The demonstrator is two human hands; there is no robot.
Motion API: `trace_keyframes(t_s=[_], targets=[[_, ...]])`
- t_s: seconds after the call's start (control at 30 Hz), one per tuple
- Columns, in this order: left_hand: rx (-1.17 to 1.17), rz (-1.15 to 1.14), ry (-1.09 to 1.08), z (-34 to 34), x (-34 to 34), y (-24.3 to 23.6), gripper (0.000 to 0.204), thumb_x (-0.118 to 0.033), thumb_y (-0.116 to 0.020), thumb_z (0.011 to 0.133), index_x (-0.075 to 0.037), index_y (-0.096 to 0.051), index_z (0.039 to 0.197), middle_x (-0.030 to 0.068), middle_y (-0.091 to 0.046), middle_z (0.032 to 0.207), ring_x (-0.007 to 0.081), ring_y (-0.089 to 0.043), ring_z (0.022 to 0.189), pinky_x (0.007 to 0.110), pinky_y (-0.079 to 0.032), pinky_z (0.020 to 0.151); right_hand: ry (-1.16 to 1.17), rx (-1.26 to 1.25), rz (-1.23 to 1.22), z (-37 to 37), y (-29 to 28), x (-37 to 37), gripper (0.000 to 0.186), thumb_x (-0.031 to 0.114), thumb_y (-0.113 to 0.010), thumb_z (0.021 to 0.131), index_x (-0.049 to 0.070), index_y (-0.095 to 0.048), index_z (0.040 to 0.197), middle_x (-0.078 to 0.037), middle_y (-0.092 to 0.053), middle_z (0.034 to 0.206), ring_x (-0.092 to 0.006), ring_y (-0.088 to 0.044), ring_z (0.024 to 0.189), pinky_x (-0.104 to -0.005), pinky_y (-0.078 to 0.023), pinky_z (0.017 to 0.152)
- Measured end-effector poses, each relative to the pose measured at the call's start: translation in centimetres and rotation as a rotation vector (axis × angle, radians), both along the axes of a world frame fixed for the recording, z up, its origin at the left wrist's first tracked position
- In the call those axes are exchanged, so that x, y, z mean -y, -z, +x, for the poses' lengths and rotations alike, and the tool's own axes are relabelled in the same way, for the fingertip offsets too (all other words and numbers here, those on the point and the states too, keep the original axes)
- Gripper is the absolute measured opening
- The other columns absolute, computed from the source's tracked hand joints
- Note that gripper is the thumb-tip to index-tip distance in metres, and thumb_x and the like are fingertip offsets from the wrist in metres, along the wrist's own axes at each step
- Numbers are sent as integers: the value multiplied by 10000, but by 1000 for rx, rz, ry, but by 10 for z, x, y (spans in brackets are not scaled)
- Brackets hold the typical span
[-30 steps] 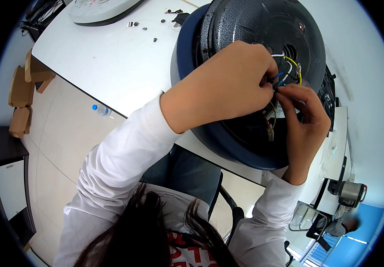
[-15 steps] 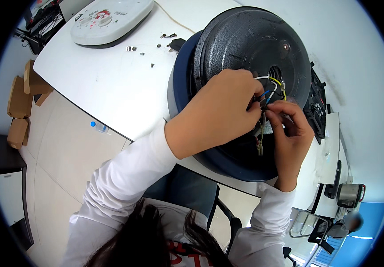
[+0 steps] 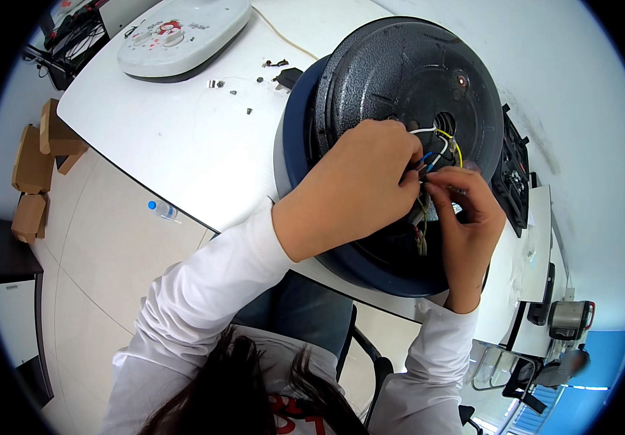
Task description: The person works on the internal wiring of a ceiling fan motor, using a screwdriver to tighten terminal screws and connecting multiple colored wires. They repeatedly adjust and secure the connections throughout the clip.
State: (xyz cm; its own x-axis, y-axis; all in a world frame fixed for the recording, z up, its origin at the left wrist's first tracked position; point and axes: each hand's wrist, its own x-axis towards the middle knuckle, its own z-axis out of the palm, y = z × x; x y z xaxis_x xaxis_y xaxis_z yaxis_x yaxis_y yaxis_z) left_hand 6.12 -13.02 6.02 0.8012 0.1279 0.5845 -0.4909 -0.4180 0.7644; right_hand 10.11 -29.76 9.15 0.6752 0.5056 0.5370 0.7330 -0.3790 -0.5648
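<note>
A black textured round metal cover (image 3: 392,80) with a hole leans up from a dark blue round appliance housing (image 3: 301,116) on the table. White wires (image 3: 421,131), a yellow wire (image 3: 459,154) and a blue wire (image 3: 425,157) run from the hole area to my fingers. My left hand (image 3: 349,188) is closed in a pinch on the wires, its fingertips mostly hidden behind the hand. Close beside it, my right hand (image 3: 470,217) pinches the wires with thumb and index finger. Below the fingers, more thin wires (image 3: 421,239) hang inside the dark housing.
A white panel with two knobs (image 3: 182,40) lies at the far left of the white table (image 3: 160,138). Several small metal parts (image 3: 216,84) are scattered near it. A black tool case (image 3: 513,174) stands to the right. Cardboard boxes (image 3: 31,159) and a bottle (image 3: 162,209) are on the floor.
Both hands, still pinching at the wires, have shifted very slightly left. The black cover's top edge sits a little lower in the picture.
</note>
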Motion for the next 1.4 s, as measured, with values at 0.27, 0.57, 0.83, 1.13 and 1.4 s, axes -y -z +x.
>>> trace_keyframes(t_s=[0.27,0.57,0.83,1.13,1.4], targets=[[-4,40,30,3,-2,1,135,-33,-649,763,65,-628,854,157,-597,754,282,-614,668,350,-472,607,-55,69,-112,2,-11,-3,159,-78,-700,728,-9,-667,867,-116,-674,846,-238,-658,744,-281,-507,684],[3,7,54,3,-2,-3,120,-16,-642,771,61,-622,861,148,-581,756,274,-602,659,342,-457,591,8,67,-81,-2,-8,-4,137,-70,-703,741,-17,-660,861,-110,-676,840,-219,-660,734,-269,-509,681],[32,24,35,1,-1,-2,116,-3,-644,767,55,-619,865,144,-570,751,276,-598,654,341,-454,582,102,-2,-29,-7,-3,-8,136,-57,-714,756,-16,-668,878,-101,-682,840,-176,-672,728,-254,-514,674],[-25,8,90,2,-5,-6,124,-22,-662,764,24,-630,875,104,-559,794,213,-587,651,302,-465,573,91,-178,-22,1,-15,-8,134,-28,-745,745,-12,-673,856,-84,-686,799,-141,-668,690,-237,-528,664],[-139,1,108,2,-7,-7,163,-56,-689,770,13,-642,910,85,-543,911,142,-588,681,243,-471,597,-33,-20,4,1,-7,0,147,-54,-699,762,-1,-685,898,-108,-677,834,-219,-674,729,-279,-519,671]])
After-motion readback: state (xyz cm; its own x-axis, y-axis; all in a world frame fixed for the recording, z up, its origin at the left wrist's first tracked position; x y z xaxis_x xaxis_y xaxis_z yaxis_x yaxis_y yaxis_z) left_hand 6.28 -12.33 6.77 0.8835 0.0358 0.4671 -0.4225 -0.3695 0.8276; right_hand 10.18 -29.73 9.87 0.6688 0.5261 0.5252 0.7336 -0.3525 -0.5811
